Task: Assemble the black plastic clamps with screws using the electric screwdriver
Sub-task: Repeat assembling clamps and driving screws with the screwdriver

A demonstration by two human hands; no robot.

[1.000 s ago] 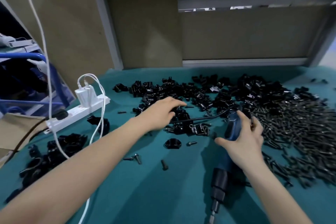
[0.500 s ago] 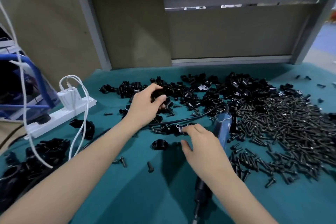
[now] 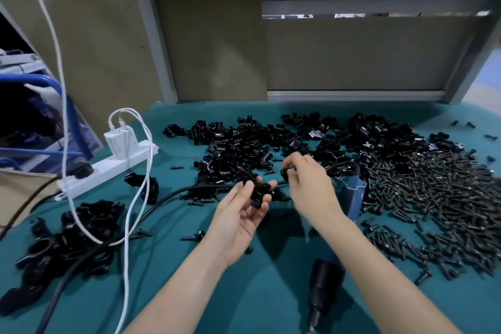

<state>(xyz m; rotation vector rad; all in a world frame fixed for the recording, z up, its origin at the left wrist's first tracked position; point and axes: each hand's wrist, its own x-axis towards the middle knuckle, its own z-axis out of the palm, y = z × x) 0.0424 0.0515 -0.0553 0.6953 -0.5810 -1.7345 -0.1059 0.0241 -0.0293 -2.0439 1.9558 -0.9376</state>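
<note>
- The clamp piece (image 3: pixel 256 192) sits in the left hand (image 3: pixel 238 221), just left of the picture's centre, raised off the counter (image 3: pixel 271 293); the fingers (image 3: pixel 264 205) curl narrowly around it, palm up.
- At 3 o'clock from it, nearly touching, the right hand (image 3: pixel 311 187) pinches a second small black part (image 3: pixel 286 171) between thumb and forefinger; clamp half or screw, I cannot tell.
- My judgement: these parts are light, stiff moulded plastic, fairly slick, and best held by the flat outer sides so the screw hole stays clear.
- The electric screwdriver (image 3: pixel 326 283) lies unheld on the counter at 5 o'clock, partly under the right forearm, bit toward the viewer.
- Loose clamps (image 3: pixel 244 144) heap at 12 o'clock; a wide spread of screws (image 3: pixel 433 198) fills 3 o'clock; another clamp pile (image 3: pixel 70 241) lies at 8 o'clock.
- A white power strip (image 3: pixel 108 171) with chargers sits at 10 o'clock.
- The counter wears teal cloth; beige partition panels (image 3: pixel 352 57) stand behind.
</note>
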